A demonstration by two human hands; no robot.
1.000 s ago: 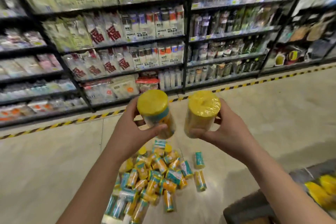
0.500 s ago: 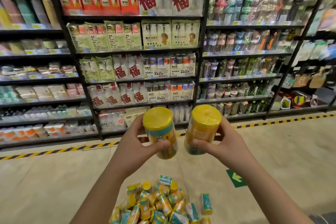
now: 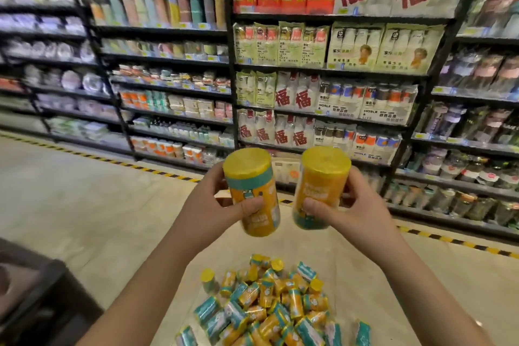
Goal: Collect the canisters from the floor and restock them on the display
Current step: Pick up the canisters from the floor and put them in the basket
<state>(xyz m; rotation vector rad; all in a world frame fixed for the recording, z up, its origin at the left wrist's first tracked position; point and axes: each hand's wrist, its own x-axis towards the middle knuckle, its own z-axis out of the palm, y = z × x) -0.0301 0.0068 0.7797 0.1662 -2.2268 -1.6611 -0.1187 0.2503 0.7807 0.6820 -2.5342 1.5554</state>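
Canisters are clamped one in each hand. The fingers (image 3: pixel 251 205) of the left hand (image 3: pixel 213 205) are curled round the teal-banded canister (image 3: pixel 252 191), with the thumb laid across its label. Those of the right hand (image 3: pixel 356 211) are wrapped round the orange canister (image 3: pixel 320 188). Both are held upright with yellow lids uppermost, close together but not touching, over the pile of canisters (image 3: pixel 269 303) left on the floor (image 3: pixel 84 219).

Over the last second the grips have not been altered, but the view has been lifted and swung to the left. The stocked shelves (image 3: pixel 323 70) have been brought closer and shifted rightward. A dark unit seen low on the right a second ago has been lost from view. A dark blurred shape (image 3: pixel 33 289) has been brought in at lower left, and what it is cannot be told.

The pick-up is judged done for this pair and the carry begun. Most of the stock remains to be collected.
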